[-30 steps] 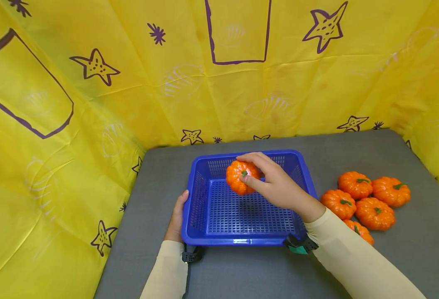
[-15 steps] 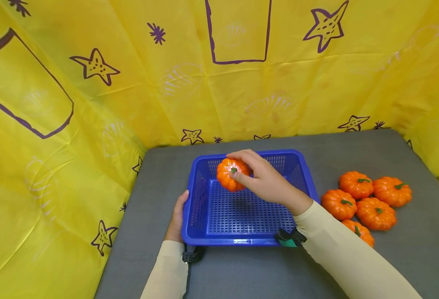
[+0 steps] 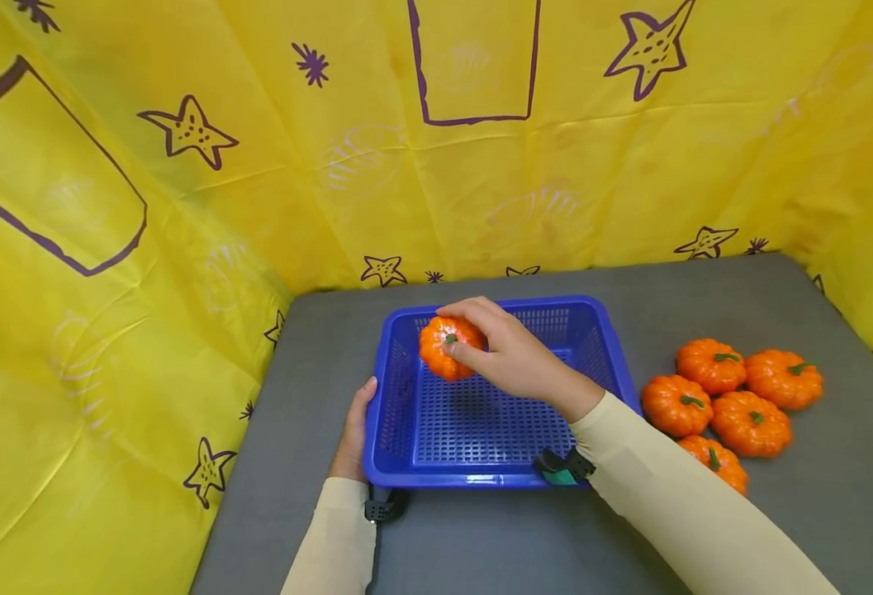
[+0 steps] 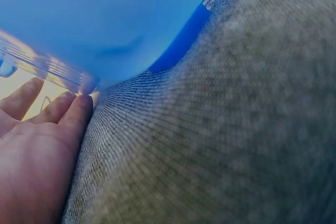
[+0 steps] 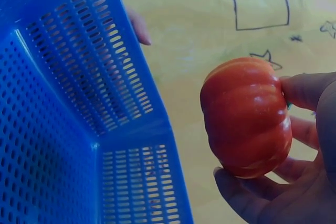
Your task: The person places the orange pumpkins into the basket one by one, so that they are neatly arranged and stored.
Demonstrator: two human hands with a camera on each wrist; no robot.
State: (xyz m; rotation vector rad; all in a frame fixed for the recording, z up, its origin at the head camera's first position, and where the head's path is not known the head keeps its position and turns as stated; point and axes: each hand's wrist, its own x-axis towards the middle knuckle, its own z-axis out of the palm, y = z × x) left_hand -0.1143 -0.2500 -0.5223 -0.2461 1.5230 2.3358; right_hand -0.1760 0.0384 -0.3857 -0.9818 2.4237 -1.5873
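My right hand [image 3: 510, 355] holds a small orange pumpkin [image 3: 438, 354] with a green stem above the left part of a blue plastic basket [image 3: 436, 478]. In the right wrist view the fingers and thumb grip the pumpkin [image 5: 244, 119], its ribbed side facing the camera. On the basket's left side, my left hand [image 3: 353, 434] rests against the outer wall, thumb by the rim. The left wrist view has the fingers of that hand [image 4: 37, 156] stretched along the basket wall [image 4: 105, 19]. Perforated walls and floor show inside the basket.
Several more orange pumpkins [image 3: 752, 424] lie in a cluster on the grey tabletop [image 3: 837, 512], right of the basket. A yellow cloth [image 3: 466, 198] with purple starfish drawings hangs behind and along both sides of the table.
My right hand has carried the pumpkin leftward over the basket, slowing in the last half second. The left hand and the basket stay where they were.
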